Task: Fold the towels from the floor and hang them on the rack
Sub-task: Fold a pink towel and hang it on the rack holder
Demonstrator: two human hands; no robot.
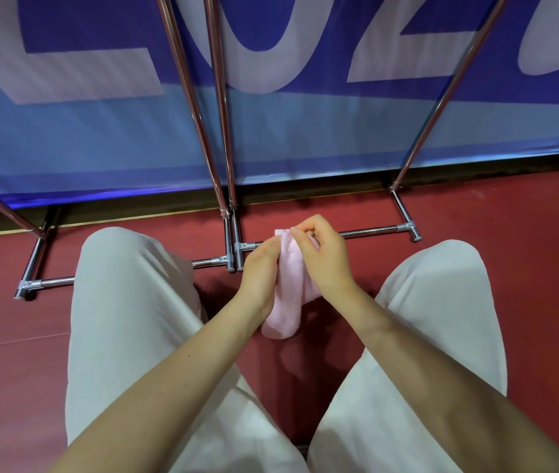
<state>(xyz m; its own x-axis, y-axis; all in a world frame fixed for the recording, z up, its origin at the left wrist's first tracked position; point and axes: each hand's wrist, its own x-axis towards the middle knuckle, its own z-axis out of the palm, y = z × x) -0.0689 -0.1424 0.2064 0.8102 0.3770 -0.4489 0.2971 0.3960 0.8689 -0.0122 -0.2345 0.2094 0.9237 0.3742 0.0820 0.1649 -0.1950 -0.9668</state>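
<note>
A small pink towel (288,295) hangs bunched between my two hands, above the red floor and between my knees. My left hand (259,274) grips its left side with curled fingers. My right hand (322,257) pinches its top edge between thumb and fingers. The towel's lower end droops toward the floor. The chrome rack (226,138) stands just beyond my hands, its poles rising upward and its base bars lying on the floor.
My legs in light trousers (127,302) flank the towel on both sides. A blue banner with large white letters (305,124) covers the wall behind the rack. Red floor (510,227) stretches to the right and left.
</note>
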